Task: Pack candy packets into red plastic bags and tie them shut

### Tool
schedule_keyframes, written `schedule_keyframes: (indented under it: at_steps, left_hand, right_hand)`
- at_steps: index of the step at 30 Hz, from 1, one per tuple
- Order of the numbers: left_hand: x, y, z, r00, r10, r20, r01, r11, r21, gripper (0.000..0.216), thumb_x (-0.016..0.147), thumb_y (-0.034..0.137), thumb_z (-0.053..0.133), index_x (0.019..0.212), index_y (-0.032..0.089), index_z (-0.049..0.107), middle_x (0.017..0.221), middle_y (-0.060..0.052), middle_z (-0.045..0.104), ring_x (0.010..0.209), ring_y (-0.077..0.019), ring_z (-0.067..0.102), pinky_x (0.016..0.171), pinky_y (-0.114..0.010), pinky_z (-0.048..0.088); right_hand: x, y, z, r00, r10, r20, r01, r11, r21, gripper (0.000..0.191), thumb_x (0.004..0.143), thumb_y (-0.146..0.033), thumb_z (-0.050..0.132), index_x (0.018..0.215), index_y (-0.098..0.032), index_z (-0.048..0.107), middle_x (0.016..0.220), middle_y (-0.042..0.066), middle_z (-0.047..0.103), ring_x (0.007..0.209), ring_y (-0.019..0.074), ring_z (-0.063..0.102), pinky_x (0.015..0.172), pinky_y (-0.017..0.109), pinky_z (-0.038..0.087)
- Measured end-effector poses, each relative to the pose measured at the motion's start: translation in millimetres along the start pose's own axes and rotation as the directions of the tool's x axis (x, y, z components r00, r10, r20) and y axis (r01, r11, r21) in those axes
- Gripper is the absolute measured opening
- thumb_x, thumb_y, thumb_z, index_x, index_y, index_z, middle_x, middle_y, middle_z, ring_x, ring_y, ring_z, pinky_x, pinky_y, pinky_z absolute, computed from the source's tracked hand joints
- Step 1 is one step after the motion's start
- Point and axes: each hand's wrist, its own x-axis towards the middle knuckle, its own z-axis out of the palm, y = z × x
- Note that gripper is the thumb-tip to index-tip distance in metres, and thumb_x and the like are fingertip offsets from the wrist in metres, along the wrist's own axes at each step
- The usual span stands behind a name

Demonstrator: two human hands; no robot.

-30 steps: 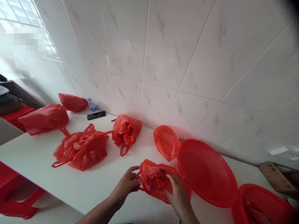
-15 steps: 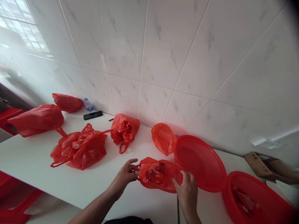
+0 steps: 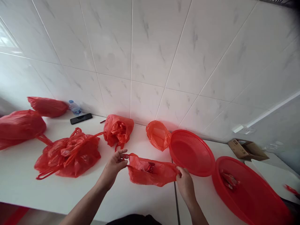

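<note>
Between my hands a red plastic bag (image 3: 153, 178) is stretched sideways above the white table. My left hand (image 3: 116, 164) pinches its handle loop at the left end. At the opposite end my right hand (image 3: 185, 184) grips the bag's edge, thumb and fingers closed on it. Small shiny red packets (image 3: 150, 167) show through the bag's opening; their exact kind is hard to make out. Just behind stands another red bag (image 3: 158, 136) with its mouth open, beside a red perforated basket (image 3: 191, 153).
A knotted full red bag (image 3: 70, 153) and a stuffed red bag (image 3: 119, 129) lie to the left. Further off are a phone (image 3: 81, 118) and a water bottle (image 3: 75, 107). At right, a large red basin (image 3: 248, 187) holds a few packets, with a cardboard box (image 3: 248, 149) behind it.
The view has swung to the right. The bag is now pulled longer and flatter between my hands, its opening narrower, and fewer packets show. My right hand has closed on the bag's end.
</note>
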Motion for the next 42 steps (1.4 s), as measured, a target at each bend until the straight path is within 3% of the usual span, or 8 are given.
schedule_keyframes:
  at_steps: [5,13,19,21,25,31,37,42]
  left_hand:
    - [2,-4,1,0.998,0.012,0.065,-0.016,0.998,0.054,0.046,0.074,0.019,0.064,0.118,0.02,0.053,0.098,-0.003,0.058,0.086,-0.0166,0.055,0.078,-0.032,0.048]
    - [-6,1,9,0.982,0.01,0.189,-0.052,0.975,0.218,0.04,0.075,0.019,0.058,0.115,0.022,0.053,0.106,-0.004,0.057,0.083,-0.0154,0.055,0.077,-0.033,0.05]
    - [-1,8,11,0.978,0.083,0.191,-0.16,0.887,0.434,0.045,0.073,0.015,0.054,0.117,0.023,0.055,0.111,-0.005,0.061,0.077,-0.0141,0.056,0.073,-0.031,0.05]
    - [5,11,12,0.978,0.135,0.16,-0.195,0.867,0.459,0.044,0.073,0.014,0.053,0.115,0.023,0.057,0.109,-0.004,0.063,0.077,-0.0143,0.056,0.074,-0.031,0.049]
    - [5,23,28,0.972,0.219,0.09,-0.237,0.907,0.348,0.035,0.076,0.018,0.056,0.11,0.021,0.058,0.103,-0.006,0.067,0.077,-0.0145,0.057,0.07,-0.029,0.049]
    - [-21,45,63,0.84,0.258,0.477,-0.433,0.849,0.304,0.021,0.08,0.014,0.058,0.097,0.022,0.068,0.092,-0.004,0.071,0.078,-0.0144,0.063,0.073,-0.027,0.051]
    - [-14,48,44,0.89,0.342,0.302,-0.444,0.8,0.404,0.02,0.079,0.021,0.062,0.098,0.023,0.068,0.086,-0.002,0.071,0.08,-0.016,0.065,0.073,-0.028,0.052]
    - [-6,39,37,0.94,0.252,0.228,-0.322,0.875,0.36,0.021,0.073,0.016,0.059,0.092,0.02,0.067,0.077,-0.002,0.069,0.069,-0.016,0.064,0.065,-0.029,0.053]
  right_hand:
    - [-8,13,16,0.998,0.006,0.069,-0.004,1.0,-0.026,0.047,0.072,-0.013,0.041,0.111,-0.022,0.065,0.1,0.007,0.059,0.093,0.0214,0.06,0.078,0.03,0.047]
    - [-13,0,48,0.985,0.022,0.171,-0.033,0.997,0.065,0.01,0.067,-0.026,0.058,0.07,-0.019,0.064,0.083,0.005,0.053,0.079,0.0214,0.058,0.075,0.032,0.047]
    - [-6,-19,15,0.994,0.008,0.112,-0.038,0.962,0.272,0.014,0.074,-0.033,0.058,0.066,-0.021,0.055,0.084,0.003,0.056,0.081,0.0204,0.058,0.078,0.033,0.046]
    - [-2,-23,-10,0.991,0.048,0.121,-0.101,0.871,0.481,0.02,0.076,-0.04,0.062,0.07,-0.022,0.057,0.089,0.003,0.058,0.083,0.0198,0.057,0.078,0.033,0.046]
    - [2,-23,-45,0.983,0.047,0.175,-0.176,0.486,0.856,0.019,0.077,-0.043,0.068,0.083,-0.025,0.064,0.111,0.001,0.06,0.094,0.0188,0.058,0.082,0.033,0.047]
    - [2,-28,-45,0.986,0.02,0.166,-0.167,0.204,0.965,0.012,0.077,-0.035,0.071,0.085,-0.027,0.066,0.115,0.003,0.067,0.112,0.0222,0.058,0.091,0.037,0.046]
    - [6,-30,-38,0.965,0.104,0.242,-0.229,-0.122,0.966,0.01,0.077,-0.029,0.07,0.087,-0.032,0.068,0.103,-0.003,0.073,0.114,0.0193,0.06,0.098,0.037,0.048]
    - [8,-33,-23,0.932,0.099,0.35,-0.335,-0.138,0.932,0.01,0.075,-0.026,0.073,0.084,-0.028,0.069,0.097,-0.001,0.074,0.11,0.018,0.063,0.09,0.031,0.052]
